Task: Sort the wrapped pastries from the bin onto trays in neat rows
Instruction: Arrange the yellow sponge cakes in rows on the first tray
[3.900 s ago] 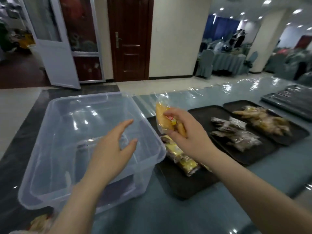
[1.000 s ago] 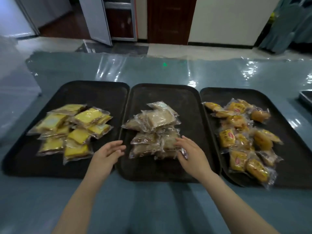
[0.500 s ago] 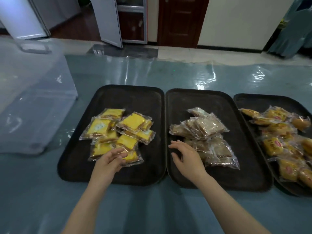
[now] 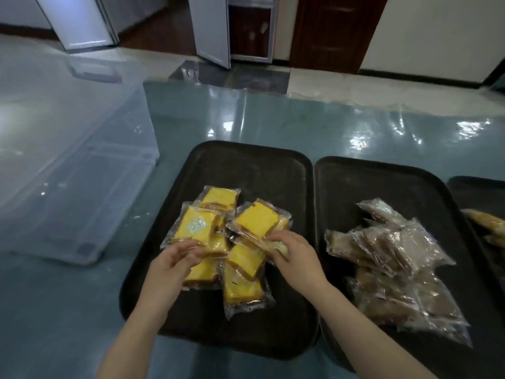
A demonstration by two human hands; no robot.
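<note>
On glossy teal table [image 4: 300,124] by open doors, left hand [image 4: 175,262] and right hand [image 4: 293,255] grasping yellow pastries [image 4: 257,220]

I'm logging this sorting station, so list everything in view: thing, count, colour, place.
yellow cake packets: count unclear as they overlap, yellow in clear wrap, heaped on the left tray.
left tray: one, black, table centre.
brown pastry packets: a pile, brown in clear wrap, on the middle tray.
middle tray: one, black, right of the left tray.
third tray: one, black, cut off at the right edge, holding golden packets.
bin: one, clear plastic, on the table at left.
table: one, blue-grey under clear film.
doors: white, on the far side.
left hand: on the yellow heap, near side.
right hand: gripping a packet's edge.
</note>
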